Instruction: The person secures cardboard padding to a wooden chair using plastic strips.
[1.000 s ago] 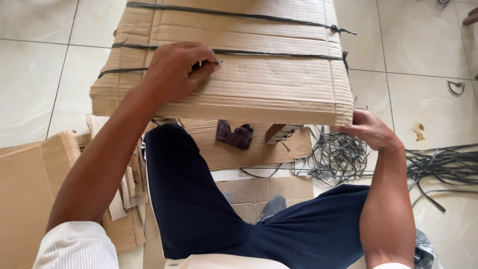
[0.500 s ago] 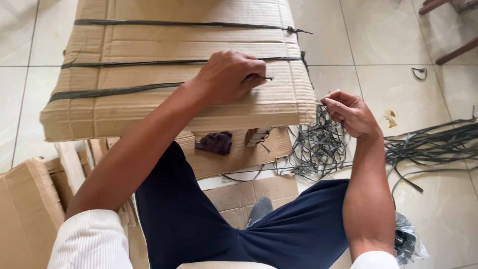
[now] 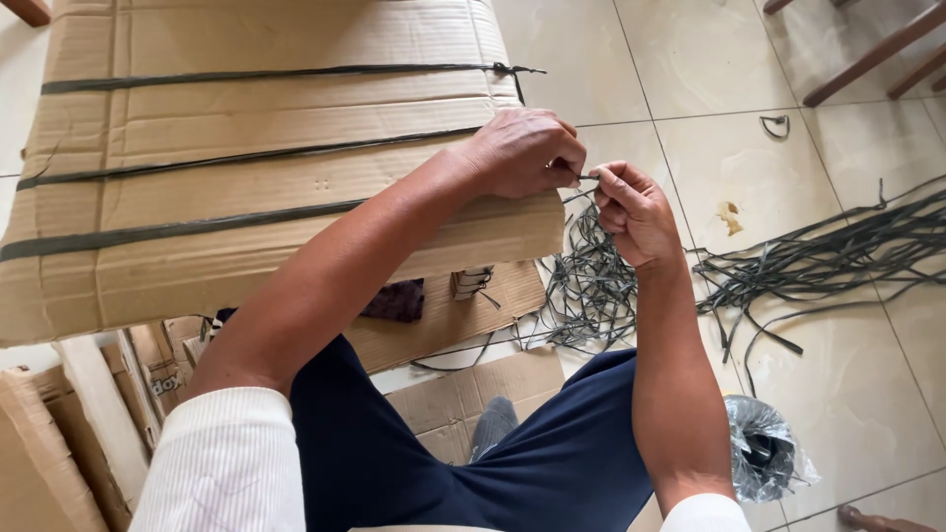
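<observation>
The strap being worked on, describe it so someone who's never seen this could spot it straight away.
Start at the big bundle of flattened cardboard resting across the person's lap. Three dark straps cross its top; take the middle strap and follow it to the bundle's right edge. There the left hand and right hand meet on its end, while the other two straps lie untouched.
</observation>
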